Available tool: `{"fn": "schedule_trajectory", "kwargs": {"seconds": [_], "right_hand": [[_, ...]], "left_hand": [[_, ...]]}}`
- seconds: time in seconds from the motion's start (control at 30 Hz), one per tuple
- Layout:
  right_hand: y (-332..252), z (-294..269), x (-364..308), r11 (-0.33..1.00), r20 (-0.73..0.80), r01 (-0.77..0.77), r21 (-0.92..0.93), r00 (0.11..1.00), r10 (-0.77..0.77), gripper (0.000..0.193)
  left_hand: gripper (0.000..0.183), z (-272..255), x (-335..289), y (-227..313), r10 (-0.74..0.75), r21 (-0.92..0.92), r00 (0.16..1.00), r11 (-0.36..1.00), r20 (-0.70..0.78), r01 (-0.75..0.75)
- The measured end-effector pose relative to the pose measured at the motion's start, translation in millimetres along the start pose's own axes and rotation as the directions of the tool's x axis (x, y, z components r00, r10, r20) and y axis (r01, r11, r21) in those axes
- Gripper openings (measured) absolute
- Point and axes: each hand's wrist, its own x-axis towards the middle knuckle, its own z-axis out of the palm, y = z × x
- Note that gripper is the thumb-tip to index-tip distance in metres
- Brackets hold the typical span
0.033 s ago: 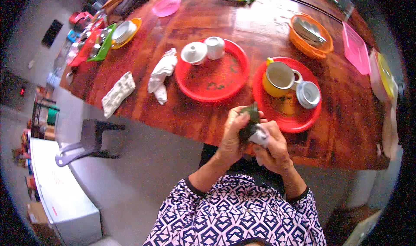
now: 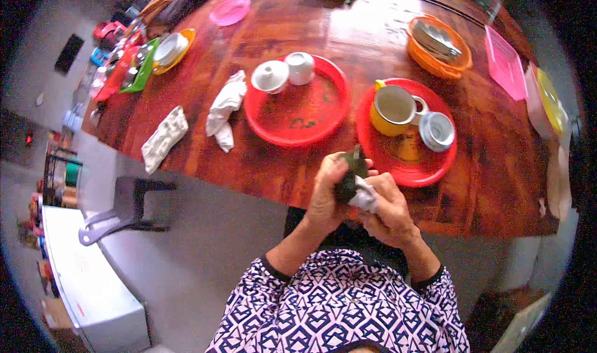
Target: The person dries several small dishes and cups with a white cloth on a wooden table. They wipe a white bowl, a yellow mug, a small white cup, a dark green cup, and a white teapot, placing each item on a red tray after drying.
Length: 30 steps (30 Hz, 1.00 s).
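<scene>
Wooden table (image 2: 280, 166) edge: left hand (image 2: 328, 194), right hand (image 2: 388, 207) grip dark object (image 2: 348, 177), upright, tip away.

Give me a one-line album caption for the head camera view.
Both hands, left hand and right hand, rub a small dark object with a white cloth beside two round red plastic trays.

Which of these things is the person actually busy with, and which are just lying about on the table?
In hand:
left hand and right hand
dark green object
small white cloth

Lying about:
yellow mug and metal lid on a red tray
two white lidded cups
crumpled white cloth
orange basket
pink plate
</scene>
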Motion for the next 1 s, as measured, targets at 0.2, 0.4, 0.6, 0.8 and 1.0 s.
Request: {"fn": "schedule_trajectory", "kwargs": {"seconds": [0.2, 0.4, 0.6, 0.8, 1.0], "right_hand": [[4, -26, -6, 0.992, 0.0, -0.091, -0.085, 0.996, 0.091, 0.033], [15, 2, 18, 0.91, -0.039, -0.002, -0.415, 0.999, -0.016, 0.031], [15, -3, 14, 0.961, 0.231, 0.031, -0.276, 0.972, 0.035, 0.03], [10, -3, 4, 0.975, 0.184, -0.077, 0.208, 0.982, 0.039, 0.024], [-12, -11, 22, 0.915, -0.075, -0.253, 0.313, 0.954, 0.289, 0.029]], "left_hand": [[0.058, -11, 4, 9, -0.16, -0.269, 0.985, 0.948, 0.067, 0.172], [0.059, -16, -3, -11, -0.188, 0.028, 0.981, 0.981, -0.047, 0.19], [0.047, -25, 1, -10, -0.097, -0.136, 0.995, 0.986, -0.009, 0.095], [0.041, -19, 1, -2, -0.105, -0.08, 0.993, 0.991, 0.047, 0.108], [0.062, -16, 2, -5, -0.156, -0.17, 0.987, 0.974, -0.044, 0.147]]}}
